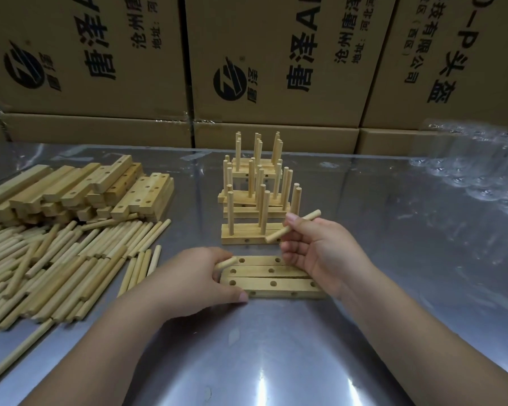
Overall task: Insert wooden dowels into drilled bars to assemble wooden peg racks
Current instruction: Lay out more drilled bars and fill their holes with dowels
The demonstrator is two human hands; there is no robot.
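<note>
1. Head view, right: pinches a dowel [294, 225] in the right hand [314, 247], thumb and curled fingers round its middle. Long axis slanted, low end left, high end up-right.
2. Head view, left: grips a second dowel [226, 262] in the left hand [200, 276], tip poking out just beside the far-left hole.
3. Between the hands: shows three drilled bars [272, 278] flat on the table [276, 361], side by side, running left-right, visible holes empty.
4. Probably calls for tipping the slanted dowel upright, since the holes sit just below-left of the right hand.
5. Behind: finished peg racks [255, 194], stacked. Far left: loose dowels [56, 259] and spare bars [79, 186].
</note>
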